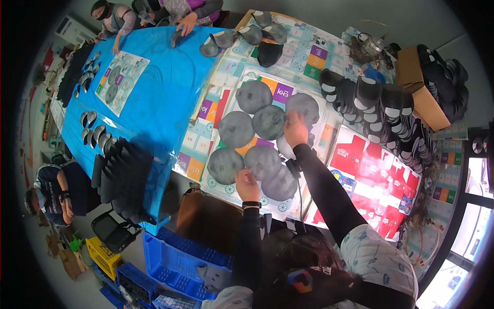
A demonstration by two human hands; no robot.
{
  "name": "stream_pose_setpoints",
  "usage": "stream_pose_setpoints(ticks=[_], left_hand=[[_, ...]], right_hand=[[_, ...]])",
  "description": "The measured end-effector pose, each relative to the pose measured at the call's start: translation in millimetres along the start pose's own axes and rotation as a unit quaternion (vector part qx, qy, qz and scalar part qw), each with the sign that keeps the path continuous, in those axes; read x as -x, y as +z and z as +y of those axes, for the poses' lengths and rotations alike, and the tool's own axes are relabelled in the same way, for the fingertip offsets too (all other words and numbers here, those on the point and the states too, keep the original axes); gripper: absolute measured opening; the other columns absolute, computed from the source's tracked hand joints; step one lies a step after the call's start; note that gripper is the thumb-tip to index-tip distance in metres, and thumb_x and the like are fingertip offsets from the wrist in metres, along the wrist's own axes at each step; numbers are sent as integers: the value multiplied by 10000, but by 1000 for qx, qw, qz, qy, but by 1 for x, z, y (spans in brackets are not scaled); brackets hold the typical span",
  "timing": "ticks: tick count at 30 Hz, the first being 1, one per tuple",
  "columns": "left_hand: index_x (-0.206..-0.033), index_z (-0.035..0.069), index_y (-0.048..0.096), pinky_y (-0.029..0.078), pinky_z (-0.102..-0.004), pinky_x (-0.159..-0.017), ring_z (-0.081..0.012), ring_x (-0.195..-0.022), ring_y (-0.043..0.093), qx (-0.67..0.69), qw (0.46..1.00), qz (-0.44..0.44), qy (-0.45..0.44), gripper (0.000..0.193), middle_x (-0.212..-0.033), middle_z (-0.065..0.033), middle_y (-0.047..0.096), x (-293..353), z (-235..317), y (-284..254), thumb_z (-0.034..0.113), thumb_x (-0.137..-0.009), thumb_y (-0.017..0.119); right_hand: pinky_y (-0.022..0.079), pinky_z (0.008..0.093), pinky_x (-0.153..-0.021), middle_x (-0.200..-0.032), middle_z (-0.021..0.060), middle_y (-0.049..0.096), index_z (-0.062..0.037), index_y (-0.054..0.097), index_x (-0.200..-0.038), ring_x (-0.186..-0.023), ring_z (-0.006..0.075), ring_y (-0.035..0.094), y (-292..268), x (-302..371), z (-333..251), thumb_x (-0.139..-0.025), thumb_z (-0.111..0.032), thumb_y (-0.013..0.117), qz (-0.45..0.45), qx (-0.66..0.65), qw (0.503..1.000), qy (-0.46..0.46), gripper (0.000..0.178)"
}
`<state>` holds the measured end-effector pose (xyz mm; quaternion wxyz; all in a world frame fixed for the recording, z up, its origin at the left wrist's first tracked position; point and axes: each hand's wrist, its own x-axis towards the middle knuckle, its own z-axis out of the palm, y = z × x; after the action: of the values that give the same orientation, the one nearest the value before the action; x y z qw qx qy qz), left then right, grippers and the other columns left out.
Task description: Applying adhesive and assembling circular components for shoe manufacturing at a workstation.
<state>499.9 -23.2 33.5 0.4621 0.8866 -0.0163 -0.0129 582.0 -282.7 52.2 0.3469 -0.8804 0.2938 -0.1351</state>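
Watching from the head view. Seven grey round pads are laid in a cluster on a printed paper sheet (242, 77) covering the desk (154, 103).

Left hand (247, 186) rests at the near edge of the cluster, fingers down on the rim of the near-middle pad (262, 161), just beside the near-right pad (280, 184). I cannot tell whether that grip is pinching the rim or only pressing flat on it.

Right hand (296, 130) is further in, fingers bunched together at the gap between the centre pad (268, 122) and the far-right pad (303, 107). Something pale shows under the palm; too hidden to name.

Risks as I judge them:
- The pads touch or overlap. Lifting one by its rim may drag a neighbour out of place.
- The right forearm crosses low over the near-right pad; a sleeve could brush and shift it.
- A dark cord (298, 188) hangs by that arm, close to the pads, and may snag.
- The sheet lies loose; a sideways pull could slide it with everything on it.

Stacks of black moulded pieces (375, 110) stand well to the right.
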Motion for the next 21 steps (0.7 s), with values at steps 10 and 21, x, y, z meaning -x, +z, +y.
stream_pose_setpoints(ticks=[10, 21], left_hand=[[-1373, -2, 527, 506, -427, -867, -359, -1011, 597, -52, 992, 80, 82, 469, -1184, -198, 565, 10, -1, -7, 162, -959, 675], [-1298, 45, 647, 538, -265, -743, -101, -852, 653, 223, 967, -112, -54, 350, -972, -22, 701, 105, 36, -220, 218, -994, 664]], right_hand=[[539, 424, -827, -1087, 150, 633, -94, 698, -1143, -983, 330, 643, -39, 18, -41, -847, -214, 760, 2, 37, 986, -162, 325], [558, 353, -801, -1214, 201, 689, -14, 612, -1332, -986, 273, 701, -287, 255, -305, -1004, -216, 624, -858, -292, 136, -400, 386]])
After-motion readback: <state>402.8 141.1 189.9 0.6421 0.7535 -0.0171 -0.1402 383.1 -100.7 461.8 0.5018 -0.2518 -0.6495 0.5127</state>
